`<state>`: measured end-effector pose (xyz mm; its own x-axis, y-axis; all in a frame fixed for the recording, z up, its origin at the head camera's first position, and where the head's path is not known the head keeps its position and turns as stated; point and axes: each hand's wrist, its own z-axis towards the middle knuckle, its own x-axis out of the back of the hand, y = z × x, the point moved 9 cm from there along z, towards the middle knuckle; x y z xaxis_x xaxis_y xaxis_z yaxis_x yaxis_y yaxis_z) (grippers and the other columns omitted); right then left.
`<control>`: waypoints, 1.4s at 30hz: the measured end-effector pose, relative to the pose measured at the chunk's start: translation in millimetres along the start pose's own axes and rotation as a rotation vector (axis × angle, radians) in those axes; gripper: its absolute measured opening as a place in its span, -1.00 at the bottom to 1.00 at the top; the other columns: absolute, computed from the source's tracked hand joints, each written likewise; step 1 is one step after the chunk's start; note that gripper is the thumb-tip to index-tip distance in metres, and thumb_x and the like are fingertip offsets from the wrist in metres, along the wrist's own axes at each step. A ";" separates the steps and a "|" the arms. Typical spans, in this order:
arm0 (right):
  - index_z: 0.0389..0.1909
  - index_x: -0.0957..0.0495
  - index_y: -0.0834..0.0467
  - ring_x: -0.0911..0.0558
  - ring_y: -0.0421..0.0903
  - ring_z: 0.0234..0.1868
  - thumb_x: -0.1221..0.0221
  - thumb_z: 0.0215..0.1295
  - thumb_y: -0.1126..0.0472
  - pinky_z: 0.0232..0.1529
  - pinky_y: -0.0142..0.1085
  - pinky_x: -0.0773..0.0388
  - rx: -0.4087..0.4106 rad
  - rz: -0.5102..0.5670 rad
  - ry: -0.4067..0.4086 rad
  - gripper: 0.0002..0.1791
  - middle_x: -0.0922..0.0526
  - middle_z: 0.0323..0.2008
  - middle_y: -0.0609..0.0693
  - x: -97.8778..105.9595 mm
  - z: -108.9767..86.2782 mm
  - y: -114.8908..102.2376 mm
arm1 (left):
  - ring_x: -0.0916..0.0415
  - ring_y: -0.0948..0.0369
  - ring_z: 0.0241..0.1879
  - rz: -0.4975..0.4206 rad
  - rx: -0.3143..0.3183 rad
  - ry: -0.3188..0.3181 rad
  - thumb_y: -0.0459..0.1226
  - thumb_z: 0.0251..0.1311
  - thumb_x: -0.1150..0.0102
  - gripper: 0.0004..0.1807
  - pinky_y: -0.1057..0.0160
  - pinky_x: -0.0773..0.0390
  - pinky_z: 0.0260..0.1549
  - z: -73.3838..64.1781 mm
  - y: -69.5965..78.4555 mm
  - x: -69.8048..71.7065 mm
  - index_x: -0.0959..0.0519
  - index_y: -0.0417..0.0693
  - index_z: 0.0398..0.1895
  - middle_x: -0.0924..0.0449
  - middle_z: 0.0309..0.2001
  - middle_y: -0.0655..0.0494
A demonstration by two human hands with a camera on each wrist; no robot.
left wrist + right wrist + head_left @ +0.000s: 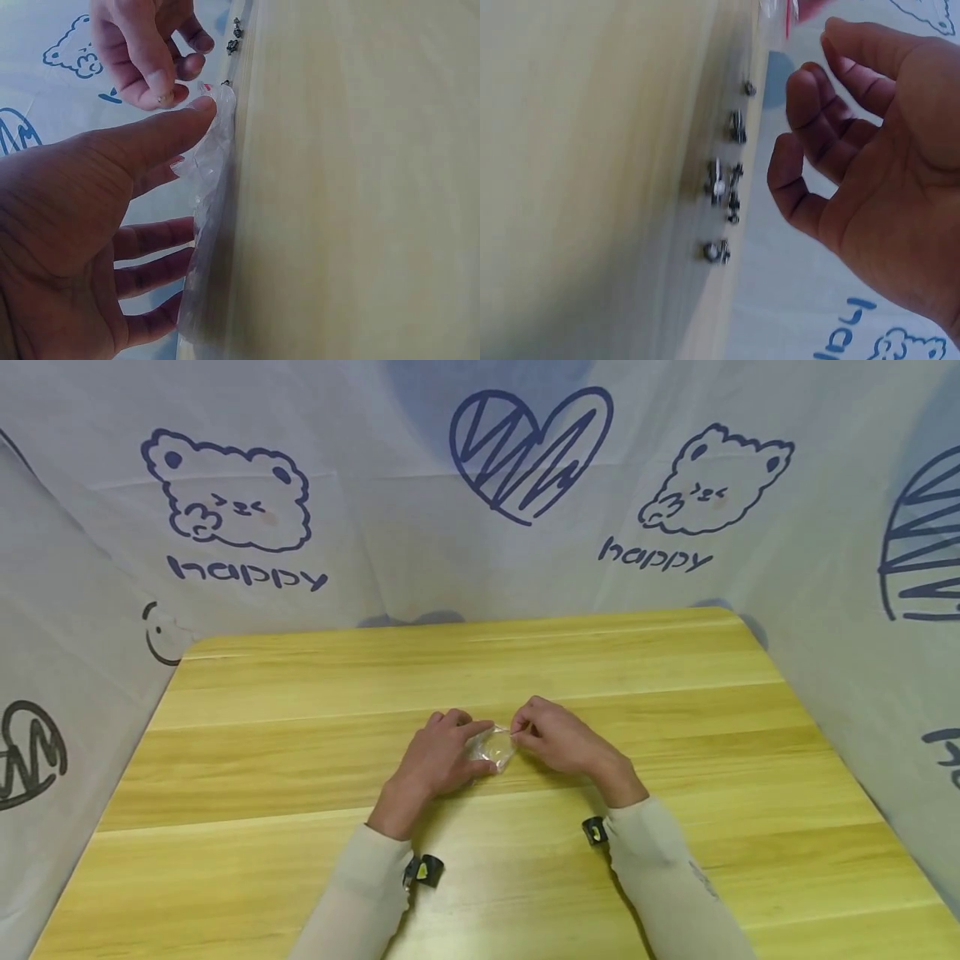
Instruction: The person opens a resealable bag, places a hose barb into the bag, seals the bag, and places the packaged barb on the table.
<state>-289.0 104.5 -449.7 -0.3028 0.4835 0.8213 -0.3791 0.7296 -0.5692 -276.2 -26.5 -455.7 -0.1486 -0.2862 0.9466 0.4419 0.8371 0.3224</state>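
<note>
In the head view a small clear plastic bag (495, 750) lies on the table between the two hands. My left hand (442, 753) presses its edges with spread, nearly straight thumb and fingers. Red marks show at the mouth of the bag (214, 154) in the left wrist view. Just above that mouth, my right hand (557, 737) has thumb and forefinger together with the other fingers curled. A tiny piece seems to be pinched there, too small to name. Several small dark metal pieces, screw-like (716, 184), lie on the table below the right hand in the right wrist view.
The wood-grain table (300, 760) extends around both hands. A white cloth (390, 493) with bear and heart drawings hangs behind it and at the sides. Black wrist straps (429, 870) sit at both cuffs.
</note>
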 end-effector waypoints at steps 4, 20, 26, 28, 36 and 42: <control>-0.19 -0.58 0.07 -0.49 -0.15 -0.23 -0.11 0.39 0.17 -0.09 -0.25 -0.47 -0.028 -0.034 -0.043 -0.90 -0.51 -0.22 -0.06 -6.9 3.2 -2.3 | -0.42 0.01 0.07 -0.012 0.009 -0.008 0.18 0.07 -0.29 -0.31 0.04 -0.54 -0.11 0.0 -1.1 -0.6 -0.48 0.20 0.29 -0.48 0.18 0.00; -0.23 -0.58 -0.01 -0.43 -0.15 -0.27 -0.09 0.41 0.14 -0.16 -0.27 -0.42 -0.036 -0.084 -0.081 -0.90 -0.45 -0.27 -0.10 -12.9 7.8 -9.7 | -0.41 0.10 0.14 -0.005 0.078 -0.054 0.20 0.08 -0.26 -0.31 0.04 -0.56 -0.29 0.5 -4.1 -1.7 -0.44 0.29 0.31 -0.43 0.23 0.13; -0.14 -0.59 0.05 -0.50 -0.13 -0.18 -0.09 0.38 0.18 -0.03 -0.20 -0.48 -0.085 -0.042 -0.040 -0.86 -0.50 -0.22 -0.07 -3.1 -0.7 6.3 | -0.41 0.07 0.07 0.002 0.069 -0.040 0.19 0.06 -0.30 -0.31 0.03 -0.58 -0.33 1.4 0.2 -2.2 -0.46 0.26 0.30 -0.42 0.17 0.04; -0.14 -0.58 0.05 -0.50 -0.13 -0.18 -0.09 0.37 0.20 -0.04 -0.20 -0.48 -0.091 -0.034 -0.022 -0.86 -0.51 -0.22 -0.06 1.9 -3.9 12.7 | -0.39 0.08 0.06 0.003 0.075 -0.037 0.18 0.05 -0.31 -0.30 0.04 -0.58 -0.33 1.4 -0.2 -2.9 -0.46 0.26 0.30 -0.40 0.14 0.04; -0.15 -0.57 0.10 -0.49 -0.11 -0.24 -0.07 0.37 0.22 -0.14 -0.22 -0.45 -0.133 0.023 0.022 -0.86 -0.52 -0.24 -0.01 22.4 -19.2 39.4 | -0.38 0.08 0.02 0.012 0.073 -0.034 0.18 0.03 -0.32 -0.27 0.06 -0.55 -0.22 0.6 -1.9 -3.4 -0.45 0.25 0.30 -0.42 0.08 0.02; -0.15 -0.57 0.14 -0.49 -0.07 -0.22 -0.08 0.35 0.24 -0.15 -0.19 -0.44 -0.163 0.004 0.033 -0.85 -0.53 -0.24 0.03 30.6 -28.0 56.3 | -0.40 0.06 -0.01 0.038 0.053 -0.026 0.20 0.05 -0.29 -0.27 0.06 -0.51 -0.11 -0.8 -3.8 -3.7 -0.44 0.23 0.31 -0.45 0.07 -0.01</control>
<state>-295.1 173.9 -455.5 -0.2743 0.5003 0.8213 -0.2301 0.7950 -0.5612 -276.6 -29.1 -460.4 -0.1558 -0.2420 0.9577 0.4004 0.8708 0.2852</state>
